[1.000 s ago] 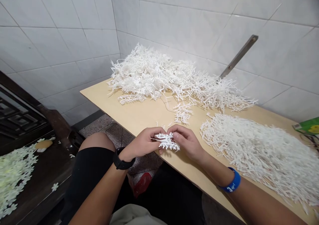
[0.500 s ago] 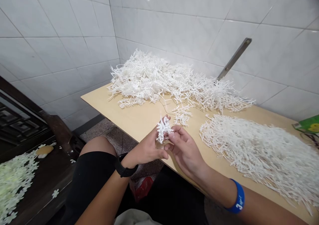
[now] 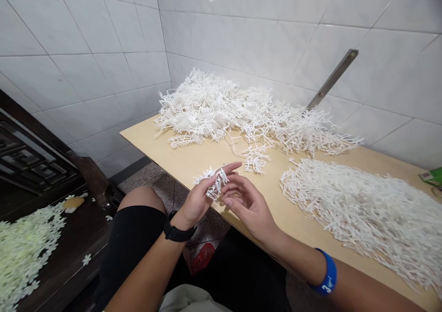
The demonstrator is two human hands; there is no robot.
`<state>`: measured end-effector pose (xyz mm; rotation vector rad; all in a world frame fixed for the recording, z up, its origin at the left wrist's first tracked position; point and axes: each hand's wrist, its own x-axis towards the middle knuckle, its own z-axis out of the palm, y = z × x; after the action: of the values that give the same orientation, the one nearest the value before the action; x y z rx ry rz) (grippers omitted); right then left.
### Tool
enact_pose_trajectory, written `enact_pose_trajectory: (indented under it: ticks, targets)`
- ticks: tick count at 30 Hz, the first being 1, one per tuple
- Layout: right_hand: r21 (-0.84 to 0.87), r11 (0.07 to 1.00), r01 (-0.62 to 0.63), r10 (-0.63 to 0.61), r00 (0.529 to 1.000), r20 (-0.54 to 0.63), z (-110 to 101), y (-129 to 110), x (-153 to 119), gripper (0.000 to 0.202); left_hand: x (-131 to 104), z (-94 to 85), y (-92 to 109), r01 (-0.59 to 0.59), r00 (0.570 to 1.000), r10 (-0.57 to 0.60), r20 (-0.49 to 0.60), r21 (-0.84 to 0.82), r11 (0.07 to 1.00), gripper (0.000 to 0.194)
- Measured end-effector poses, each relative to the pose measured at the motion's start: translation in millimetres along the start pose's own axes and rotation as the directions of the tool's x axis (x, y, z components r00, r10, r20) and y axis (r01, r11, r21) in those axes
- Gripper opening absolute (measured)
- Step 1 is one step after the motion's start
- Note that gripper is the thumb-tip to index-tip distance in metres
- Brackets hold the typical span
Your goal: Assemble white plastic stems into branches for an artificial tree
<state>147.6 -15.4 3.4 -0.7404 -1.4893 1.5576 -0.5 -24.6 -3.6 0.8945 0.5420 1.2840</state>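
My left hand (image 3: pixel 197 202) is closed on a small white branched plastic sprig (image 3: pixel 218 184), its thumb across the piece and its index finger stretched out beyond it. Part of the sprig sticks out on the far side of the thumb. Close against its right side is my right hand (image 3: pixel 253 206), fingers curved, with the thumb apart from them. Whether its fingertips touch the sprig is hard to make out. Just past the hands, a loose white sprig (image 3: pixel 255 159) lies on the tan tabletop (image 3: pixel 152 141). A large tangled heap of similar sprigs (image 3: pixel 221 104) stands behind it.
A flatter pile of white stem-like pieces (image 3: pixel 359 210) covers the table's right side. Tiled walls (image 3: pixel 248 40) close off the back and left. At lower left, pale flower pieces (image 3: pixel 27 252) lie on dark wooden furniture (image 3: pixel 79 243). A metal bar (image 3: pixel 333 78) leans up the wall.
My left hand has turned, so the sprig now lies sideways under its thumb. My right hand's finger and thumb have come away from their pinch on it. The view has shifted slightly left.
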Motion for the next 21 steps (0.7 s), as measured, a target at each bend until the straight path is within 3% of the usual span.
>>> enact_pose_trajectory:
  ticks: [9,15,19,21]
  targets:
    - [-0.017,0.991,-0.13,0.131,0.975,0.179,-9,-1,5,0.04,-9,-6.0,11,0.025,0.978,-0.095,0.185,0.352,0.936,0.044]
    - [-0.145,0.989,-0.029,0.063,0.97,0.237,-6,-5,1,0.041,-15,5.3,20,0.04,0.996,-0.067,0.059,0.382,0.923,0.046]
    - [-0.143,0.99,-0.017,0.046,0.979,0.2,-5,-6,0,0.044,-16,7.0,20,0.113,0.987,-0.15,0.061,0.403,0.908,0.047]
    - [-0.181,0.983,0.014,0.02,0.982,0.186,-5,-8,0,0.045,-16,8.1,18,0.098,0.991,-0.124,0.043,0.394,0.914,0.045]
